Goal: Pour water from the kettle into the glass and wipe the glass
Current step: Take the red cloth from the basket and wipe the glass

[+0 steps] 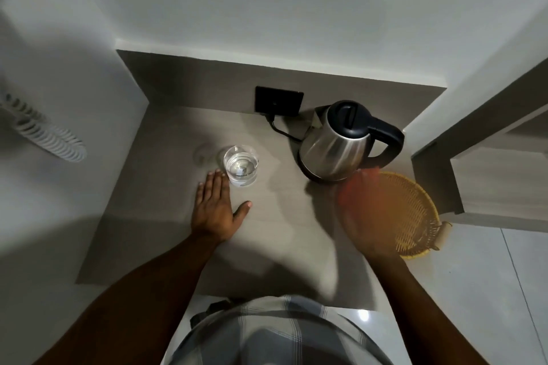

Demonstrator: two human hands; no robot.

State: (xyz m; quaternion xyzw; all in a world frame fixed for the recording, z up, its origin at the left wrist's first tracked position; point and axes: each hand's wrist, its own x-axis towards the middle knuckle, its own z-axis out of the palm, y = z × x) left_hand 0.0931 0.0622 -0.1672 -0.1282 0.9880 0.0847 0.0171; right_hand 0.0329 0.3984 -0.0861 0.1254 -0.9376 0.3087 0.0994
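A clear glass (240,165) with water in it stands on the grey counter (160,234), left of centre. My left hand (215,210) lies flat on the counter just in front and to the left of the glass, fingers spread, fingertips almost at its base and holding nothing. A steel kettle (332,151) with a black lid and handle sits on its base at the back right. My right hand (364,222) is a motion blur in front of the kettle, over the basket's left edge. A reddish-orange smear covers its fingers, and I cannot tell whether it holds anything.
A woven yellow basket (415,210) sits at the counter's right edge. The kettle's cord runs to a black wall socket (278,100) at the back. Walls close in on the left and behind. A pale tiled floor lies to the right.
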